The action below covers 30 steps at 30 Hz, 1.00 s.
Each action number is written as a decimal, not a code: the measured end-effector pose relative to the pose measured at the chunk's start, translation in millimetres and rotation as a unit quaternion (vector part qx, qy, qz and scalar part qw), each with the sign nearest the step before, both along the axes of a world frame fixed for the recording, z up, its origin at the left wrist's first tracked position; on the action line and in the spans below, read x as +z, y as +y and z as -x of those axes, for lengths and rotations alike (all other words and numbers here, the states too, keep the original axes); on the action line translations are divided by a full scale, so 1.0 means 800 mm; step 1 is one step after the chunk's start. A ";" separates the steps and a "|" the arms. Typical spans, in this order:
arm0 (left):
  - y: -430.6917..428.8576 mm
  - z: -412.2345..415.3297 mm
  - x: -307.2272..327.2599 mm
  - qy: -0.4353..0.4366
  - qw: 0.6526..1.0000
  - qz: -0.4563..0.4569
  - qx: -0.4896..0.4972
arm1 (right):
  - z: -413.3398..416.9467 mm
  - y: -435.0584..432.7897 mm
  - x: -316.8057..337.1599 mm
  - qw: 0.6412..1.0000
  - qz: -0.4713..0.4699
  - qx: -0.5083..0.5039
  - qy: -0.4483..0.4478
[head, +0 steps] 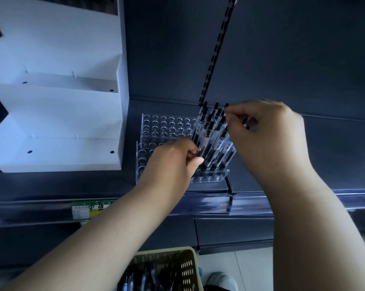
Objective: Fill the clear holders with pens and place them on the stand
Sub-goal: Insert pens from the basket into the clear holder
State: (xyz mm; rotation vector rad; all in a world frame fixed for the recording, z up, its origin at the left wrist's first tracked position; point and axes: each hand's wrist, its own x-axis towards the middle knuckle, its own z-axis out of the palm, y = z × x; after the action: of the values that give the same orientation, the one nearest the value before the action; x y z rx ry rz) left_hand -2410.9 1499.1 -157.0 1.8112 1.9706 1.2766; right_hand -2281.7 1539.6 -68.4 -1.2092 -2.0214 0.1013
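Observation:
Two clear holders with rows of round holes lie on the dark shelf. The far holder point(167, 127) is mostly bare. Several black pens point(211, 135) stand upright in the right part of the near holder point(209, 177). My left hand point(175, 158) pinches the lower end of one pen at that holder. My right hand point(267, 131) grips a pen by its top, above the standing pens. The white stepped stand point(57, 114) sits on the shelf to the left, with nothing on its steps.
A yellow-green perforated basket point(177, 261) with more pens is below, near my foot point(221, 280). A price label point(89, 208) is fixed to the shelf's front edge. A slotted black upright point(217, 51) runs up the dark back panel.

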 end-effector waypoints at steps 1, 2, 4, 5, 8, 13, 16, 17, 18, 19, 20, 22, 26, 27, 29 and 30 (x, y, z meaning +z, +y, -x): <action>-0.001 0.002 0.000 0.006 1.000 -0.001 0.002 | 0.000 -0.001 0.002 1.000 -0.004 0.002 -0.002; -0.004 0.004 0.001 0.013 1.000 -0.004 0.004 | 0.001 -0.003 0.003 1.000 -0.008 0.004 -0.003; -0.013 0.008 0.005 0.029 1.000 -0.010 0.006 | 0.002 -0.008 0.006 1.000 -0.019 0.013 -0.004; -0.020 0.011 0.008 0.042 0.999 -0.015 0.008 | 0.002 -0.013 0.007 0.999 -0.027 0.018 -0.005; -0.047 0.020 0.019 0.124 0.992 -0.031 0.019 | 0.007 -0.034 0.001 0.998 -0.046 0.034 -0.020; -0.117 0.044 0.008 0.228 0.974 -0.003 0.006 | 0.021 -0.085 -0.038 0.992 0.014 0.102 -0.074; -0.167 0.057 -0.025 0.250 0.964 0.093 -0.001 | 0.027 -0.114 -0.074 0.974 0.103 0.126 -0.160; -0.181 0.060 -0.037 0.253 0.957 0.140 0.003 | 0.028 -0.124 -0.087 0.964 0.139 0.126 -0.186; -0.192 0.062 -0.048 0.254 0.950 0.180 0.010 | 0.029 -0.133 -0.100 0.955 0.177 0.121 -0.204; -0.205 0.062 -0.057 0.253 0.943 0.215 0.018 | 0.031 -0.146 -0.112 0.945 0.214 0.116 -0.218; -0.218 0.062 -0.065 0.252 0.937 0.242 0.023 | 0.032 -0.159 -0.123 0.934 0.250 0.109 -0.231; -0.246 0.059 -0.080 0.250 0.927 0.278 0.033 | 0.035 -0.191 -0.150 0.907 0.310 0.093 -0.268; -0.301 0.053 -0.118 0.208 0.896 0.390 0.050 | 0.042 -0.258 -0.210 0.855 0.400 0.076 -0.321; -0.313 0.051 -0.128 0.185 0.891 0.411 0.055 | 0.043 -0.274 -0.222 0.847 0.418 0.074 -0.321; -0.331 0.049 -0.140 0.132 0.884 0.444 0.061 | 0.044 -0.297 -0.240 0.831 0.447 0.066 -0.325; -0.336 0.049 -0.144 0.126 0.879 0.455 0.058 | 0.045 -0.304 -0.245 0.826 0.454 0.061 -0.328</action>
State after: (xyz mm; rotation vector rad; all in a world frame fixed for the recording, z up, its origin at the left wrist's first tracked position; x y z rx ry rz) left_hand -2450.4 1230.0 -272.1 1.3923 2.2483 0.0120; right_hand -2318.0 1296.8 -264.2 -1.8616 -2.7787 0.9161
